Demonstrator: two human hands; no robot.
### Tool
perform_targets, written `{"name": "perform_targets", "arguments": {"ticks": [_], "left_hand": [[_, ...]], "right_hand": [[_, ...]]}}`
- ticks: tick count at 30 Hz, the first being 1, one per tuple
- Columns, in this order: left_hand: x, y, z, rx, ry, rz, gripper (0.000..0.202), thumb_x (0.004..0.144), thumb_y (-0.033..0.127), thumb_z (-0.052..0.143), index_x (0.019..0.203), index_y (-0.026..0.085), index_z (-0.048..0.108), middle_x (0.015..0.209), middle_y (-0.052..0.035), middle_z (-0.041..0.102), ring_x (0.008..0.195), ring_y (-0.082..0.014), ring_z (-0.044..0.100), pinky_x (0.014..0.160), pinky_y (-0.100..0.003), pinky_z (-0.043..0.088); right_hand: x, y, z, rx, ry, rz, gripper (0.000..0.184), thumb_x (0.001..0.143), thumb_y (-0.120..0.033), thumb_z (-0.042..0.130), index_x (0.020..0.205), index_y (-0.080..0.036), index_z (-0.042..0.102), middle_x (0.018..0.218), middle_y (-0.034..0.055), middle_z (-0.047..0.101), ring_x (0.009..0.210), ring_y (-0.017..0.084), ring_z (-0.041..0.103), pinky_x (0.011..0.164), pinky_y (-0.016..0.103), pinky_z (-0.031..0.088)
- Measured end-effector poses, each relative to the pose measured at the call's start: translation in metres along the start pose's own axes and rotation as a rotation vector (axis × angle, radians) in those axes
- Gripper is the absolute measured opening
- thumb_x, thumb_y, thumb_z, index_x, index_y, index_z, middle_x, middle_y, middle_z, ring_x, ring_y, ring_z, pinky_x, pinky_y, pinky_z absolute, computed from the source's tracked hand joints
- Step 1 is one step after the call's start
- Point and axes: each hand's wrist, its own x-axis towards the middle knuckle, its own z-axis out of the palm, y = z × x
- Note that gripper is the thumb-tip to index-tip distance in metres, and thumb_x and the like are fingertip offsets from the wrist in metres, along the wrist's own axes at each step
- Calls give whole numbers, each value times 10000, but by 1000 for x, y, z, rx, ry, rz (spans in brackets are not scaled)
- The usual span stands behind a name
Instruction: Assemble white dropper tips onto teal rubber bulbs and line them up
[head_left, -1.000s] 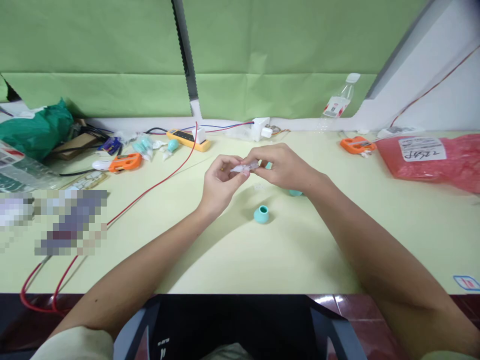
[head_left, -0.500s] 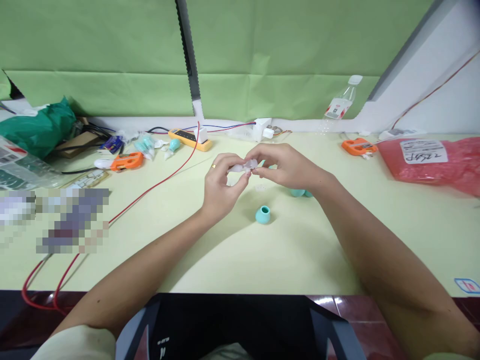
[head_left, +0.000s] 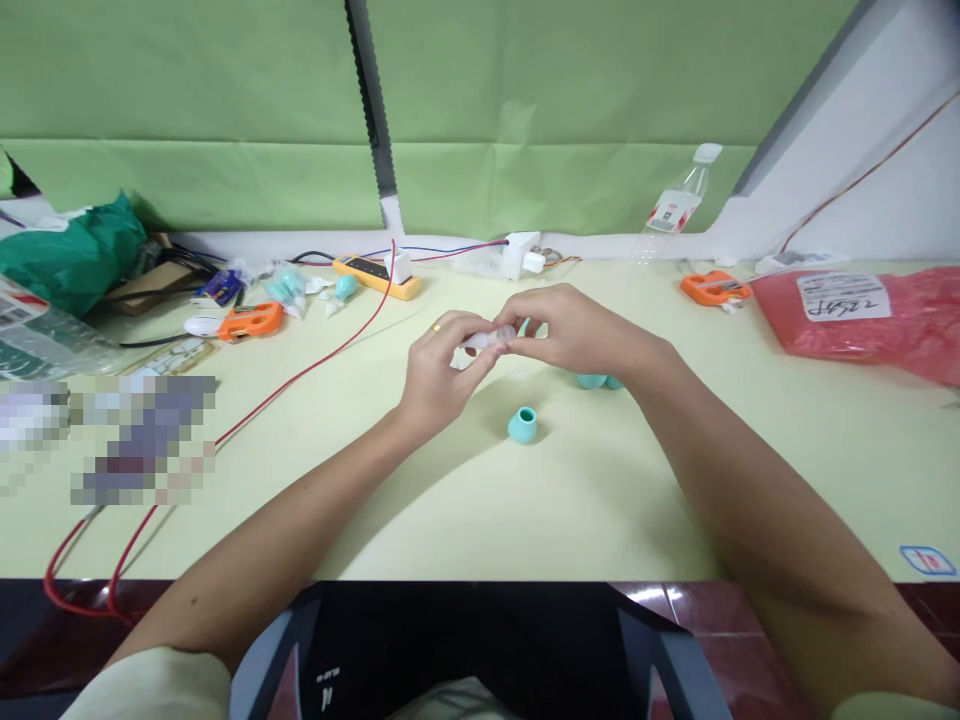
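Between both hands is a small translucent whitish plastic piece [head_left: 486, 339], held above the middle of the table; its exact kind is too small to make out. My left hand [head_left: 442, 365], with a ring on one finger, pinches its left side. The thumb and fingertips of my right hand [head_left: 551, 325] close on its right end, partly covering it. Below the hands, a small turquoise hollow cap-like part [head_left: 523, 426] stands on the table with its round opening up. More turquoise parts [head_left: 592, 381] lie under my right wrist, partly hidden by it.
A yellow power strip [head_left: 375, 277] lies at the back, with a red cable [head_left: 300, 378] running across the left. An orange tool [head_left: 251, 320] and a green bag [head_left: 82, 250] are on the left. A clear bottle [head_left: 679, 200], another orange tool [head_left: 714, 288] and a red package [head_left: 862, 325] are on the right.
Both hands stay together on the whitish piece, with slight shifts of the fingers around it. The view has shifted slightly. The turquoise part stays on the table.
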Motion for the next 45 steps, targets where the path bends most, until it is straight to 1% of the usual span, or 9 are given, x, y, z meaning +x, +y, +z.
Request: {"name": "perform_targets", "arguments": {"ticks": [5,10,15,19,21,26,31,38,45], "left_hand": [[1,-1,7,-331,-25,-141,562,838,427,800,1293,304,494,1253,-70,572,933,-151,684,803,-327,590],[-23,4,8,-336,-46,-288,460,898,388,734,1258,286,467,1294,-79,545,979,-152,660,890,-367,560],[-53,13,15,-255,-462,-392,711,760,397,855,1341,258,469,1300,-121,606,1175,-255,608,1008,-455,508],[-56,17,21,-166,-591,-467,385,856,362,741,1197,243,606,1206,-97,668,1092,-255,637,972,-461,512],[-53,17,20,-136,-574,-487,248,895,348,681,1112,234,647,1120,-78,700,1025,-244,650,939,-445,517],[-51,10,17,-179,-466,-509,244,900,356,657,1098,213,653,1049,-67,706,929,-209,660,853,-379,547],[-52,7,18,-193,-415,-513,223,901,342,649,1078,207,644,1018,-58,694,902,-193,651,850,-366,550],[-47,7,17,-189,-264,-480,200,897,319,654,1056,197,644,1059,-65,694,950,-190,648,883,-364,550],[-42,-2,13,-180,-89,-421,243,864,358,729,1053,210,694,1073,-66,638,931,-180,636,767,-315,541]], "right_hand": [[0,9,-2,101,-4,54,114,850,-243,663,927,-210,740,878,30,732,818,199,651,694,313,482],[3,27,-6,516,-38,179,158,826,-293,759,943,-202,702,929,55,758,861,217,718,710,324,572],[2,34,-11,680,4,214,287,773,-340,853,915,-184,658,952,94,778,852,231,755,696,335,610],[0,30,-11,689,-44,225,294,798,-335,840,987,-179,677,877,77,774,767,219,751,693,364,621],[0,27,-8,675,-45,231,268,823,-338,820,988,-180,680,815,55,756,728,205,736,691,368,624],[3,23,6,640,21,195,195,905,-347,731,885,-179,635,851,62,729,816,207,723,687,349,624],[5,25,17,673,37,196,348,938,-350,685,1241,-212,585,860,28,709,768,184,695,654,349,626],[5,22,15,621,52,141,225,876,-386,758,920,-188,659,865,48,734,783,185,708,682,326,582],[4,17,12,514,-17,120,261,803,-410,800,974,-215,766,1015,48,745,909,194,678,782,327,545]]}}
